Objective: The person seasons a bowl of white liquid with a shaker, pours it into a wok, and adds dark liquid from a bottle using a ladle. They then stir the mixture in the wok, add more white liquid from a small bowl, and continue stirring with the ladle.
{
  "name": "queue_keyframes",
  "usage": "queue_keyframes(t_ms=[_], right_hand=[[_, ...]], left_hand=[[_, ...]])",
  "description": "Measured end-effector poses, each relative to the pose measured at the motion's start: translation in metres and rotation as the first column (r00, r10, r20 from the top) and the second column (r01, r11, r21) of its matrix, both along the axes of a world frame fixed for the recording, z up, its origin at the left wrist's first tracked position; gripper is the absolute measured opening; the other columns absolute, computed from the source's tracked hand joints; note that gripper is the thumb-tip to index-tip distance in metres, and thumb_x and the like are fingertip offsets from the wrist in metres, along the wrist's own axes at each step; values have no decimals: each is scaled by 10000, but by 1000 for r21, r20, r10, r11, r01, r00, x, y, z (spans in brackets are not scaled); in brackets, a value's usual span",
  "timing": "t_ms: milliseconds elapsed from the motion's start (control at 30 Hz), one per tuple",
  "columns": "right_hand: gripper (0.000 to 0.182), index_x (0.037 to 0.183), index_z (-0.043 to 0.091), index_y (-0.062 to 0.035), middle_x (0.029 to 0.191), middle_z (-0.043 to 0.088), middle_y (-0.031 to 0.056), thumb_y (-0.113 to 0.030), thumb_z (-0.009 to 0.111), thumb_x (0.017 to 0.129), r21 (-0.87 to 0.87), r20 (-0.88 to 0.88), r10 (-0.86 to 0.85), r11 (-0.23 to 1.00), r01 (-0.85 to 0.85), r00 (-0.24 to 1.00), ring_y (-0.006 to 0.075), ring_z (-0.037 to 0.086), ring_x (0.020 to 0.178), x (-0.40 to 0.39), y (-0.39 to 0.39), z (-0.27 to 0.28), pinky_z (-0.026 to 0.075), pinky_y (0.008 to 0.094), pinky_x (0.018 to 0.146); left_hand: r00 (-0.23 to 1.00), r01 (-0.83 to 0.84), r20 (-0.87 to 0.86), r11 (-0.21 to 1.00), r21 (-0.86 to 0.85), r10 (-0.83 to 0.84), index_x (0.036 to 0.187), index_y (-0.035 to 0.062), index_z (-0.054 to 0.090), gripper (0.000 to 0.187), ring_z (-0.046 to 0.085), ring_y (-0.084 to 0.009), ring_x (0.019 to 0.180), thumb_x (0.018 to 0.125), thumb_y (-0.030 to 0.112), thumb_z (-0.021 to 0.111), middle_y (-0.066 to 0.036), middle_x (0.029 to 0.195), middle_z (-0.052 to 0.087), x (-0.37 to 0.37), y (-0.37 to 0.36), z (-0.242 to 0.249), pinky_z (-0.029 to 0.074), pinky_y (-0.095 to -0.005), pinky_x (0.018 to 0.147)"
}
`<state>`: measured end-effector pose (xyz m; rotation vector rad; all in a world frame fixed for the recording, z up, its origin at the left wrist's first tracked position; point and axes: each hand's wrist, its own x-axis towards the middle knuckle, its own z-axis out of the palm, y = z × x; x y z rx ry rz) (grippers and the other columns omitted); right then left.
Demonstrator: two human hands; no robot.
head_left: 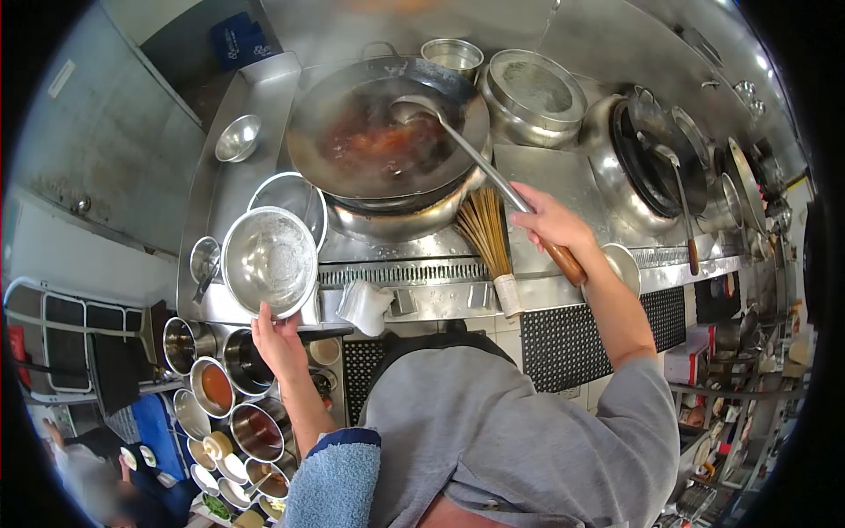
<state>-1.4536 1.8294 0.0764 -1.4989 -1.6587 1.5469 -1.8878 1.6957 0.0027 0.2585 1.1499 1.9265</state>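
My right hand (550,220) is closed around the long handle of a metal ladle (493,176), whose bowl rests in the wok (304,132). Reddish-brown liquid (383,141) steams inside the wok. At the left, my left hand (280,339) grips the near rim of a steel bowl (268,261) dusted with white residue. That bowl is tilted over a round wire-rimmed strainer (304,198) on the steel counter. A bamboo brush (487,238) lies below the wok, near the counter's front edge, and a folded white cloth (364,306) is to its left.
A small metal bowl (238,139) sits at the back left. Behind the wok are a steel pot (451,55) and a larger covered pot (537,88). A second wok (664,154) stands at right. Sauce containers (216,387) fill the lower left, where another person (84,475) is visible.
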Motion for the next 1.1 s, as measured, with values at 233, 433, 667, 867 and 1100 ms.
queue_keyframes(t_ms=[233,433,667,867,1100], right_hand=[[423,1275,429,-15,685,477,6,-123,573,892,-28,-186,-62,998,57,981,83,466,469,-30,58,-32,417,261,376],[169,1099,438,-108,711,464,-15,-147,511,952,-468,-524,-323,882,50,788,19,404,451,-62,71,-25,328,173,339],[375,1227,305,51,781,444,47,-97,509,949,-757,-621,-763,524,-390,181,58,440,473,-76,21,3,394,185,361],[390,1245,233,76,778,391,43,-69,453,957,-708,-492,-869,428,-561,-41,102,468,485,-64,-12,35,439,228,383],[262,1132,351,91,769,419,37,-47,471,944,-761,-641,-739,576,-298,207,41,454,489,-31,-19,72,398,164,366]], left_hand=[[999,-45,-16,999,7,45,1221,-15,475,327,607,-243,990,937,133,541,-126,1138,559,-5,-17,-5,571,-382,788],[996,-86,-21,996,-10,85,1247,0,474,342,584,-250,1034,947,155,530,-125,1183,539,-6,-33,-5,557,-394,817],[993,-108,-42,994,-14,108,1252,4,470,348,579,-242,1029,952,171,527,-113,1156,544,-2,-31,6,544,-381,837],[996,-79,-45,997,-4,79,1228,5,479,330,599,-241,992,949,170,538,-111,1134,554,-4,-21,9,553,-373,815],[998,-59,-22,998,-23,59,1234,0,459,372,608,-242,965,937,194,571,-123,1129,552,-10,-9,-1,562,-360,781]])
